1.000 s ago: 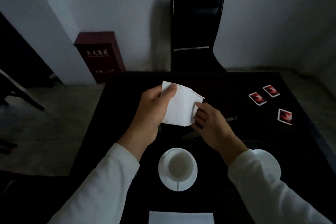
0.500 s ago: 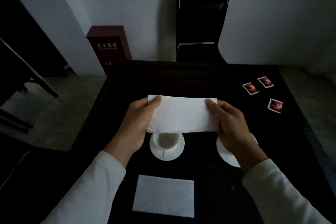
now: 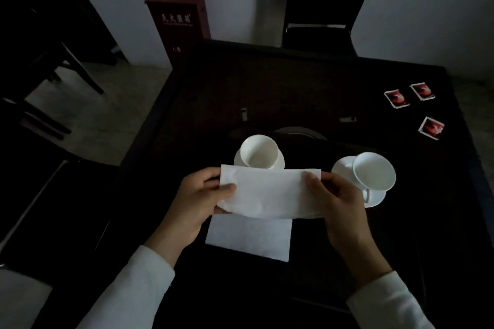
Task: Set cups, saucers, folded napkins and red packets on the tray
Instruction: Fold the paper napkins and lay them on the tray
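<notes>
I hold a white folded paper napkin (image 3: 270,192) stretched between both hands above the dark table (image 3: 267,88). My left hand (image 3: 197,200) pinches its left end, thumb on top and fingers underneath, so that grip is clamped on the napkin. My right hand (image 3: 339,203) pinches the right end the same way, thumb over the top edge. The napkin sags slightly along its lower edge.

Directly below it, a second flat white napkin (image 3: 251,238) lies on the dark surface, partly hidden by the one I hold. Just beyond the held napkin stands a white ceramic cup on a white saucer (image 3: 258,155), upright. To the right, another white cup on its saucer (image 3: 373,175) sits close to my right hand, its handle turned toward me. I cannot make out the tray's edges in the dim light.

Three small red packets (image 3: 396,98) lie on the far right of the table, well apart from the cups. A black chair (image 3: 320,8) stands behind the table, and a dark red box (image 3: 177,19) stands by the wall.
</notes>
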